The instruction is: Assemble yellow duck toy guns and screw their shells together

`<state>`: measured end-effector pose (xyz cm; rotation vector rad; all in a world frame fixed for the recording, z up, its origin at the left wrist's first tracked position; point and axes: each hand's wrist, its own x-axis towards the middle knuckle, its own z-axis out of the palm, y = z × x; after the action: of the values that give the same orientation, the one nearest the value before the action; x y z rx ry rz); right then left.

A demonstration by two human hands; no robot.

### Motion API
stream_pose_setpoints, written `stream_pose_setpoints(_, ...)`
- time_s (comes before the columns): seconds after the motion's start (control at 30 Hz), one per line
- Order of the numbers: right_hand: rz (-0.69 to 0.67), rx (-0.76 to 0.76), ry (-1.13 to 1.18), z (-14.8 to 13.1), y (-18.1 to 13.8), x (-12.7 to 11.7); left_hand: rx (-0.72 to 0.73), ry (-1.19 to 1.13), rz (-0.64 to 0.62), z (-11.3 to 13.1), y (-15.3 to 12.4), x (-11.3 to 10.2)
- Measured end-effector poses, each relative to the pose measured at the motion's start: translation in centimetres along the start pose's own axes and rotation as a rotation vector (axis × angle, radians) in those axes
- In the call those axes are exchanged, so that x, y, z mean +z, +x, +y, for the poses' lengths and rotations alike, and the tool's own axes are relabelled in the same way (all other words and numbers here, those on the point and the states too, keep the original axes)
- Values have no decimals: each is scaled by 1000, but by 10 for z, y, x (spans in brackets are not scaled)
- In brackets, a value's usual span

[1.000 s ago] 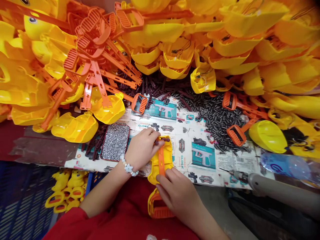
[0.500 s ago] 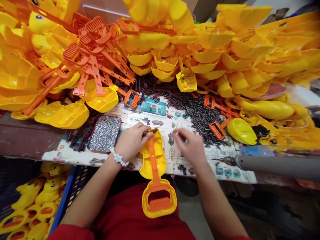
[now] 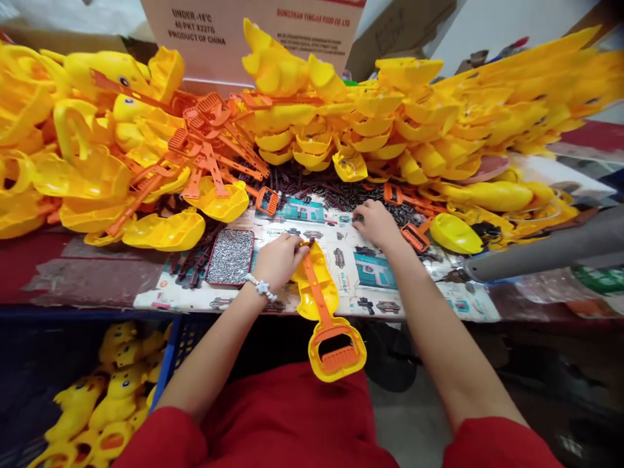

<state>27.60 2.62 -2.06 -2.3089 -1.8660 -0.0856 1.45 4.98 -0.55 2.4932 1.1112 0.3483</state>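
My left hand (image 3: pixel 279 261) is closed on the top end of a yellow plastic toy shell half (image 3: pixel 319 260), which hangs over the table's front edge. An orange slotted handle piece (image 3: pixel 318 286) lies inside the shell. Close to my left fingertips is a small dark brown part (image 3: pixel 309 242). My right hand (image 3: pixel 376 224) is at the near edge of a heap of small dark cylinders (image 3: pixel 403 213), its fingers bent downward and together. Whatever is between those fingers is hidden.
Yellow shell halves (image 3: pixel 365 123) are stacked along the back. Orange handle pieces (image 3: pixel 209 140) pile up at left. A tray of small silvery pins (image 3: pixel 230 257) sits beside my left hand. A grey cylindrical tool (image 3: pixel 541 250) points in from the right. Finished-looking yellow ducks (image 3: pixel 119 390) fill a blue crate below.
My right hand has moved forward from beside the shell to the heap of dark cylinders. My left hand still holds the shell. The view has tilted up, showing more of the back.
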Motion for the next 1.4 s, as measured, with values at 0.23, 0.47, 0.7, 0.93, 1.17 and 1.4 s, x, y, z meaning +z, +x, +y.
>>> stream_pose_setpoints(0.23, 159, -215, 319, -70, -67, -27, -66, -18, -30, 0, -8, 0)
stream_pose_setpoints(0.47, 60, -451, 497, -118, -106, -40, -120, -64, -61, 2, -8, 0)
stream_pose_setpoints(0.7, -62, -460, 571, -110, -92, -31, -120, -75, -78, 2, -9, 2)
stream_pose_setpoints(0.93, -6, -376, 575, -119, -92, -31, -100, -38, -79, 6, -11, 3)
stream_pose_setpoints(1.17, 25, -292, 531, -127, -88, -29, 45, -289, -24, -7, -28, 1)
stream_pose_setpoints(1.4, 20, -212, 622, -133, -94, -25, -1, -353, 143, -12, -42, 9)
